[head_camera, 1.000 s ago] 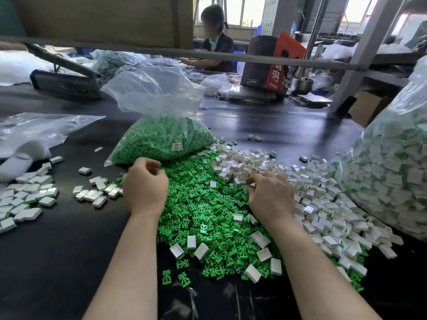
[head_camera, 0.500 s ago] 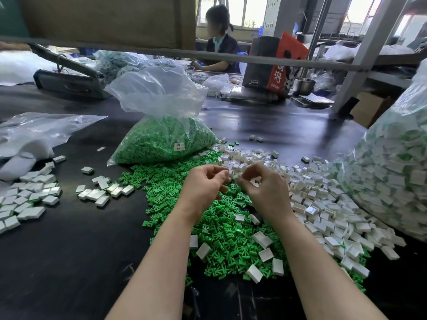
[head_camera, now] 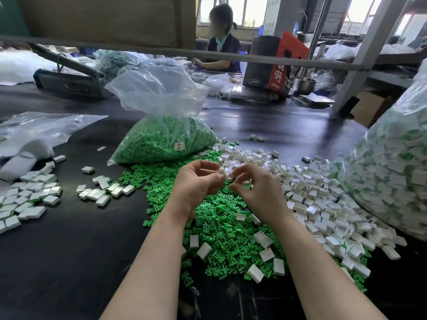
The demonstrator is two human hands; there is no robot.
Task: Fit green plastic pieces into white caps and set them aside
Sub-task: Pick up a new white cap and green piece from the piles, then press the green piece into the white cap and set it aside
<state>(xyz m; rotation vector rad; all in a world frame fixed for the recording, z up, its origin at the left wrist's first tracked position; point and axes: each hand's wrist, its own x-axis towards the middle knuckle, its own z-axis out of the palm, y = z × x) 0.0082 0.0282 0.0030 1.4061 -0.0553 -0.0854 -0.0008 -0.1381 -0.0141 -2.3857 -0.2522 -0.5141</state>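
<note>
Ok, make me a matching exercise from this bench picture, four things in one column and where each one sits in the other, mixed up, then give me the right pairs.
Things:
1. bag of green pieces
2. loose green pieces
3. loose white caps
4. big bag of finished caps

Places:
A. far right edge of the table
B. spread under and before the hands
C. behind the hands, open top standing up
D. heaped to the right of the green spread

Pairs: 1-C, 2-B, 3-D, 4-A
</note>
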